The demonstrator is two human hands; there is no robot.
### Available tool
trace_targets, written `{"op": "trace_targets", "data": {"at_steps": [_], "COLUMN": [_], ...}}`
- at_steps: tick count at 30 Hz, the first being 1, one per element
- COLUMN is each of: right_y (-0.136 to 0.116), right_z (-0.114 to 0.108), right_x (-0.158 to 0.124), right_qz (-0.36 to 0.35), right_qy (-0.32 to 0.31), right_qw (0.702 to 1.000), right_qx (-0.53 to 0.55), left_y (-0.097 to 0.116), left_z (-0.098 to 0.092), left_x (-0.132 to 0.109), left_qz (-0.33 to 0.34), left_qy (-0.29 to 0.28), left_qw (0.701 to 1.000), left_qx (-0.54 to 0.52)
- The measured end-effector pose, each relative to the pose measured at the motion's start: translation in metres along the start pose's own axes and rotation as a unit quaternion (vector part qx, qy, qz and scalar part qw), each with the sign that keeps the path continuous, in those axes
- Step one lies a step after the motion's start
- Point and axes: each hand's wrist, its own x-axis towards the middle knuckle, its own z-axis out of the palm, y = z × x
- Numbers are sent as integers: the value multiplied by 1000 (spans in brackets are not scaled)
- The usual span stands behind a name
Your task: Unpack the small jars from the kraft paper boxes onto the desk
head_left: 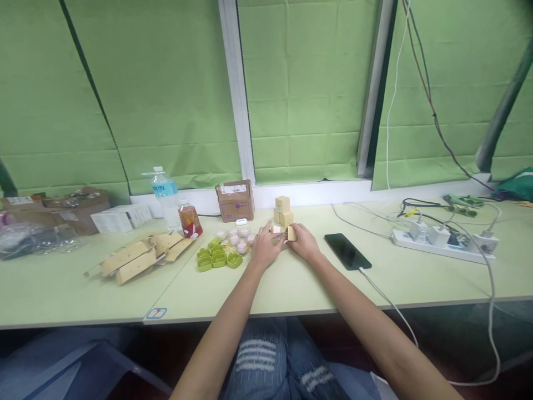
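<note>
My left hand [265, 244] and my right hand [303, 243] meet at the middle of the pale green table [291, 283]. Both are closed on a small tan cardboard box [290, 233] held between them, with its flaps partly open. Just behind them stand folded tan boxes [283, 211], one stacked on two. Left of my left hand lie several green heart-shaped trays [217, 256] and small pale pink round items [238, 238]. Flat unfolded tan box blanks [139, 255] lie further left.
A black phone [347, 251] on a white cable lies right of my hands. A white power strip [443, 241] with plugs sits far right. A water bottle [165, 197], red pouch [190, 220], brown carton [235, 201] and white boxes [120, 218] line the back.
</note>
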Motion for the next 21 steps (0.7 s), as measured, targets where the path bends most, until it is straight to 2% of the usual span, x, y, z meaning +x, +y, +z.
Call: {"op": "trace_targets", "data": {"at_steps": [6, 13, 16, 21], "right_y": [0, -6, -7, -3], "right_z": [1, 5, 4, 1], "right_x": [0, -1, 0, 2], "right_qz": [-4, -43, -38, 6], "right_qy": [-1, -18, -20, -8], "right_qw": [1000, 999, 999, 999], "right_qx": [-4, -14, -17, -30], "left_y": [-5, -13, -15, -13], "left_z": [3, 11, 14, 11], "left_x": [-1, 4, 8, 12], "left_qz": [-26, -76, -82, -83], "left_qy": [-2, -2, 28, 119], "left_qw": [999, 992, 988, 976], "left_qx": [-43, -99, -125, -161]}}
